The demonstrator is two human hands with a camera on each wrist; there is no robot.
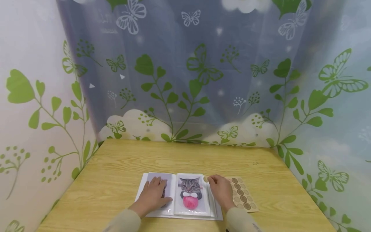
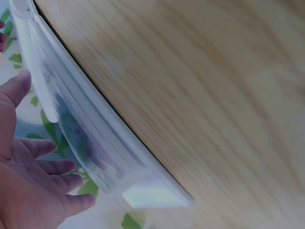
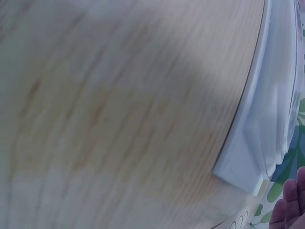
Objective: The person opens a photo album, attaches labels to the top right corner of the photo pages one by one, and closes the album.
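Observation:
A photo album (image 1: 173, 212) lies spread on the table, showing a picture of a grey tabby cat with a pink ball (image 1: 190, 197) on its right page. Over the left page my left hand (image 1: 152, 197) lies with fingers spread, partly covering another photo (image 1: 153, 176). My right hand (image 1: 222, 190) pinches a small round tan sticker (image 1: 205, 179) by the upper right corner of the right page. Beside that hand is a kraft sticker sheet (image 1: 254, 206) of round stickers, some light and some dark brown. In the left wrist view, the album's edge (image 2: 114, 119) is next to the fingers.
The wooden table (image 1: 116, 161) runs back to a hanging curtain (image 1: 179, 96) printed with green leaves and butterflies. Similar printed curtains stand on the left and right sides. The album's cover corner (image 3: 238, 164) shows in the right wrist view.

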